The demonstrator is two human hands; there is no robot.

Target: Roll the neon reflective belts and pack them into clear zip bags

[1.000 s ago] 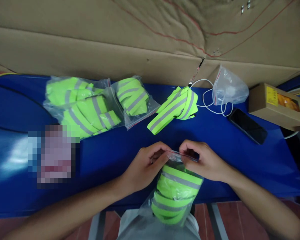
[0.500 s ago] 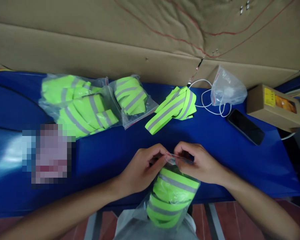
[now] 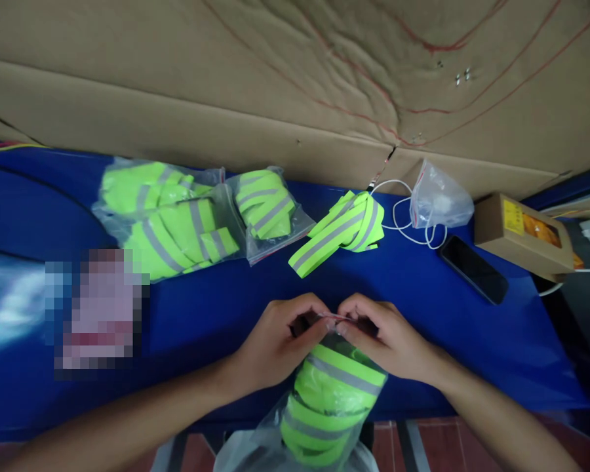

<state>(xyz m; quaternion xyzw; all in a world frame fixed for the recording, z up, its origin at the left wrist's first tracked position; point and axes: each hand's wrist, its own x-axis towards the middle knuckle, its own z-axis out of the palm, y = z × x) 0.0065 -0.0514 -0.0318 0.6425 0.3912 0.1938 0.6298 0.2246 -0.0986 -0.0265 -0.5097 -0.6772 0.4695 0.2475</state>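
A clear zip-lock bag [image 3: 332, 400] hangs over the blue table's front edge, tilted toward me. Through its plastic show folded neon-yellow reflective straps [image 3: 341, 375] with grey stripes. My left hand [image 3: 285, 344] is closed, thumb and forefinger pinching the bag's top edge. Close beside it, my right hand [image 3: 391, 341] pinches the same edge, with the two thumb tips almost touching. Whether the zip is sealed under the fingers I cannot tell. Just beyond both hands lies a loose bundle of the same reflective strap [image 3: 347, 226], outside any bag.
Several bagged straps [image 3: 177, 233] lie at the back left, beside a pixelated item [image 3: 105, 308]. Toward the right are a phone [image 3: 474, 269], a small plastic bag [image 3: 440, 196], a white cable [image 3: 398, 226] and a cardboard box [image 3: 526, 229]. Brown cardboard [image 3: 177, 111] stands behind the table [image 3: 201, 314].
My right hand has come in toward my left along the bag's top edge, so the pinching fingers are closer together. The camera view has shifted slightly.
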